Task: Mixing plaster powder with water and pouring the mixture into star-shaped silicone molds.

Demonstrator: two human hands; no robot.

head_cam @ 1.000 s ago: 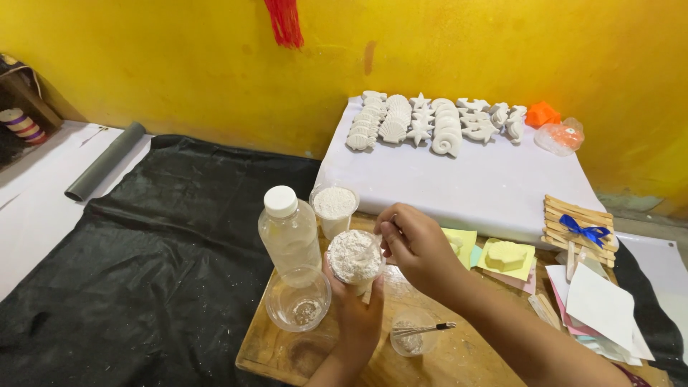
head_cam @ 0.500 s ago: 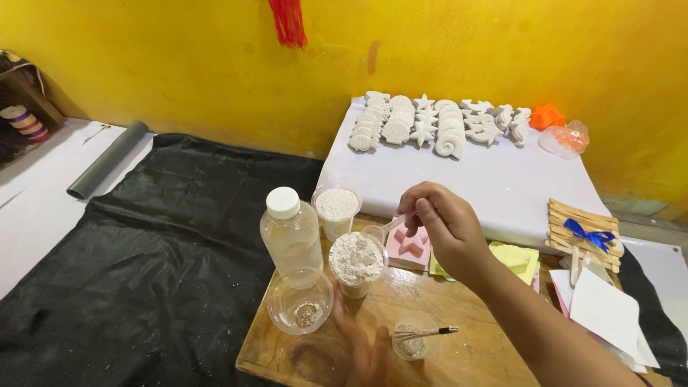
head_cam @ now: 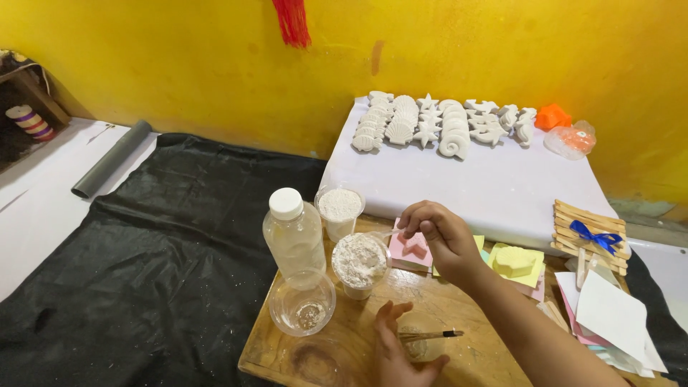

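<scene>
Right hand (head_cam: 441, 240) was hovering just past the plastic cup of white powder (head_cam: 360, 261), fingers pinched narrow at the tips, and honestly I couldn't tell if anything was actually caught between them (too small to see). Left hand (head_cam: 398, 351) sat flat-ish on the wooden board (head_cam: 494, 358) on the near side of that cup, fingers loosely spread, touching a small clear cup with a thin brush (head_cam: 430, 335) laid across it. Using the powder cup as the landmark: a capped clear bottle (head_cam: 294, 233) stood just to its left, an empty clear bowl (head_cam: 304, 304) sat near-left of it, a second powder cup (head_cam: 340, 209) stood right behind it, and a pink star mould (head_cam: 410, 251) lay just to its right, under the right hand. My guess is the powder cup is light and thin-walled, so it'd flex and tip easily; best gripped low around the sides, not the rim. White cast shells (head_cam: 444, 125) sat well beyond it on a white slab (head_cam: 473, 190).
</scene>
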